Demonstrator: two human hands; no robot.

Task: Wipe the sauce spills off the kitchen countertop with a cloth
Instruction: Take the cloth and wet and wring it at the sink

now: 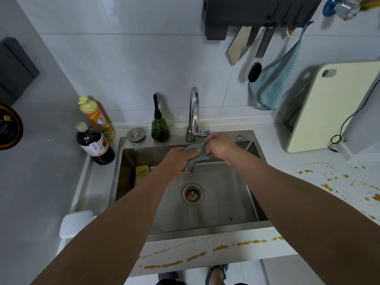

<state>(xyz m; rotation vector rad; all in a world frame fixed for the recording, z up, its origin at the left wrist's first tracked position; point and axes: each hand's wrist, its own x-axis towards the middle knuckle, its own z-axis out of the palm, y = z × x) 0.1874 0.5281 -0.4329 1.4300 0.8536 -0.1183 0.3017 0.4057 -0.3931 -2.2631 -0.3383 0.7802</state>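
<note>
While held over the sink, gripped at both ends: cloth, blue-grey with a woven pattern, bunched and twisted between the two hands, just below the chrome faucet. Left hand curled round the lower part of the cloth, a loose end hanging down beneath the palm toward 6 o'clock. Right hand pinching the upper end at about 2 o'clock from the left, fingers curled tight, close to the faucet handle. Both forearms bare, reaching in from 6 o'clock.

Sauce spills, orange-brown, scattered in spots and smears across the countertop at 4 o'clock from the sink, untouched. More streaks of the same colour along the front edge of the counter at 6 o'clock.

Inside the basin: drain strainer with scraps in it, near the middle; yellow sponge against the wall at 9 o'clock.

At 10 o'clock from the sink: dark sauce bottle and yellow-capped bottle, standing upright, one just beside the other. Green dispenser bottle on the sink ledge at 11 o'clock, beside the faucet. Pale green cutting board leaning upright at 2 o'clock. Second blue cloth hanging from a dark wall rack at 1 o'clock.
</note>
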